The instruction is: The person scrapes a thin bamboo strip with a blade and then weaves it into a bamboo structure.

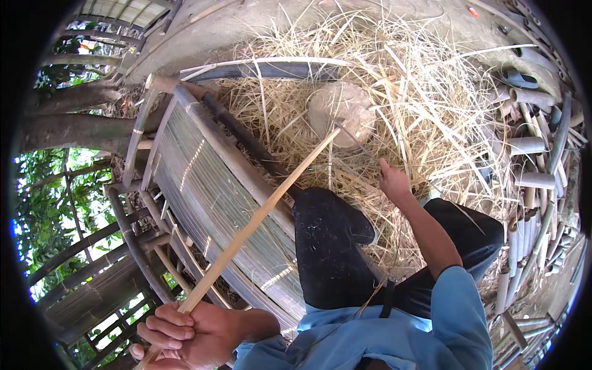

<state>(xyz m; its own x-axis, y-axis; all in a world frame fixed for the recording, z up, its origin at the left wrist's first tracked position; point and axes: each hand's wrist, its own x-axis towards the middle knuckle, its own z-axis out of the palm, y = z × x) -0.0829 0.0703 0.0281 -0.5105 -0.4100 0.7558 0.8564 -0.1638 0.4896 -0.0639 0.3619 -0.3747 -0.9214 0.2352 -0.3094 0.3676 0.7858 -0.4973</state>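
Observation:
My left hand (191, 336), low at the left, is closed around a long pale bamboo strip (256, 219). The strip slants up and away to the right, and its far end lies over a round wooden chopping block (320, 114). My right hand (394, 182) is closed on a knife whose handle the fingers cover. Its thin dark blade (354, 135) points up and left across the block, with the tip close to the strip's far end. Whether blade and strip touch, I cannot tell.
Pale bamboo shavings (425, 105) heap around the block. A slatted bamboo bench (216, 179) stands at my left, with a bamboo railing (132, 228) beyond it. Cut bamboo tubes (533, 148) are piled at the right. My dark-trousered knees (333, 246) frame the near side.

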